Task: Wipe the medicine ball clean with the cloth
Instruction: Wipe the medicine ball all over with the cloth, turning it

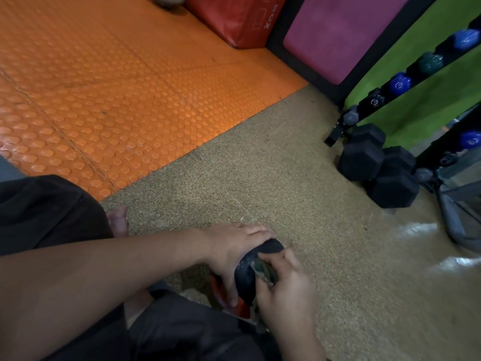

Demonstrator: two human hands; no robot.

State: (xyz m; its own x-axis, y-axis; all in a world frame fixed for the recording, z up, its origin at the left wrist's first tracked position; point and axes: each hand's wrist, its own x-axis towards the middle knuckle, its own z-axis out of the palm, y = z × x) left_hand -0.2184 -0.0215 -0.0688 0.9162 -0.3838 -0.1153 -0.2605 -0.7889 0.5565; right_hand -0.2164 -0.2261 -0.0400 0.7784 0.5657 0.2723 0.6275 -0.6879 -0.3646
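A small black medicine ball (247, 272) with a red patch low on its side sits between my hands, just above my lap. My left hand (234, 251) wraps over its top and left side, fingers curled round it. My right hand (283, 282) presses a crumpled dark patterned cloth (263, 269) against the ball's right side, fingers curled round the cloth. Most of the ball is hidden by both hands.
I sit on a speckled tan floor (260, 178), dark trousers (46, 212) and a bare foot (118, 220) at left. Orange studded mats (104, 87) lie beyond. Black hex dumbbells (377, 168) and a dumbbell rack (390, 92) stand at right, a red pad (234, 19) at the back.
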